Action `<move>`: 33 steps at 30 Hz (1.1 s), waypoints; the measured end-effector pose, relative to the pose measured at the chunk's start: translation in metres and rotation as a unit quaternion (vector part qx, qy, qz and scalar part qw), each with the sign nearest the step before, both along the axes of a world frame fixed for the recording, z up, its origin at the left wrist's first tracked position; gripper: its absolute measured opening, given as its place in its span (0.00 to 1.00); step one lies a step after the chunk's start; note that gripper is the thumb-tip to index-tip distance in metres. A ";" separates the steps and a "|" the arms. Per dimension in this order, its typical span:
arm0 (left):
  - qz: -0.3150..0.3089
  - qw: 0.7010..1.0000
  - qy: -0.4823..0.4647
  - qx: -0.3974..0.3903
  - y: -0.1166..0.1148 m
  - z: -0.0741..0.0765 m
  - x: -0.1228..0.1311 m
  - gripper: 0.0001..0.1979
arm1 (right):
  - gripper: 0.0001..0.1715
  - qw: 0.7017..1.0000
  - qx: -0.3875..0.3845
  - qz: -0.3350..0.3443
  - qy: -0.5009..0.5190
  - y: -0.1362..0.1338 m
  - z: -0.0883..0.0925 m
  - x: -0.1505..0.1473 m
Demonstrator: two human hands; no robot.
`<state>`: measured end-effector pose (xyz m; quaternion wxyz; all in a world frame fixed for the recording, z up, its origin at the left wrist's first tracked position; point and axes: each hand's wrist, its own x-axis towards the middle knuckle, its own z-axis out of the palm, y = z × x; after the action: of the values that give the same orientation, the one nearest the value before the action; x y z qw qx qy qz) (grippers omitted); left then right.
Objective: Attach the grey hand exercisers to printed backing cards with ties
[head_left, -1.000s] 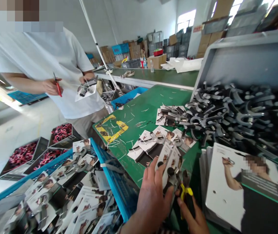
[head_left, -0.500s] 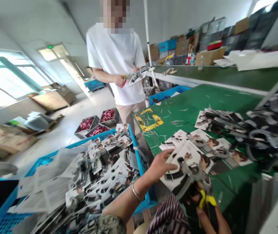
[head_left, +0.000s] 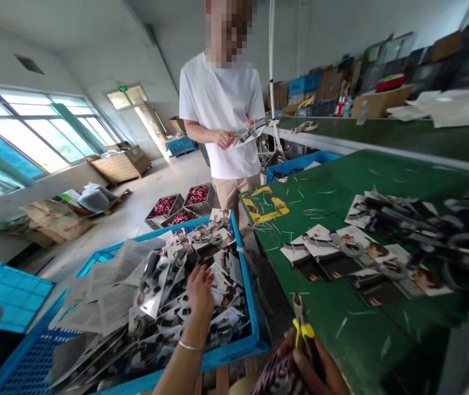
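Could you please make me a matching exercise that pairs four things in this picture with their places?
Things:
1. Steel pliers with yellow-and-black handles
2. Left hand with a silver bangle at its wrist
3. Yellow-and-black tape outline
4. Small red-pink pieces

Places:
A. In grey bins on the pale floor
B. Over the blue plastic crate
C. At the far-left corner of the green tabletop
D. In the right hand

Pairs: 1-D, 2-B, 3-C, 4-A
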<state>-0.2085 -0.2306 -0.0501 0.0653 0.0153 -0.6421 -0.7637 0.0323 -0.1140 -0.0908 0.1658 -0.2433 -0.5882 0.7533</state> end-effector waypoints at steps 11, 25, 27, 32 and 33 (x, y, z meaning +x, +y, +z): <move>-0.229 0.972 -0.030 0.040 0.094 -0.014 0.060 0.14 | 0.22 0.995 0.099 0.016 0.002 0.007 -0.005 0.003; -0.598 0.791 0.109 -0.072 0.211 0.009 0.205 0.13 | 0.27 0.654 0.294 -0.620 -0.319 0.071 0.022 0.278; -0.652 0.753 0.055 -0.070 0.230 0.016 0.219 0.22 | 0.29 0.651 0.330 -0.559 -0.393 0.087 -0.007 0.289; -0.716 0.685 0.012 -0.135 0.254 0.024 0.256 0.44 | 0.24 0.660 0.391 -0.501 -0.401 0.105 -0.026 0.289; -0.715 0.679 0.000 -0.164 0.255 0.025 0.261 0.45 | 0.22 0.660 0.403 -0.491 -0.402 0.106 -0.024 0.292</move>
<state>0.0520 0.0239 -0.0249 -0.4993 -0.4595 -0.5727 -0.4600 0.3246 -0.0085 -0.1145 0.3408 -0.6849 -0.6389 0.0814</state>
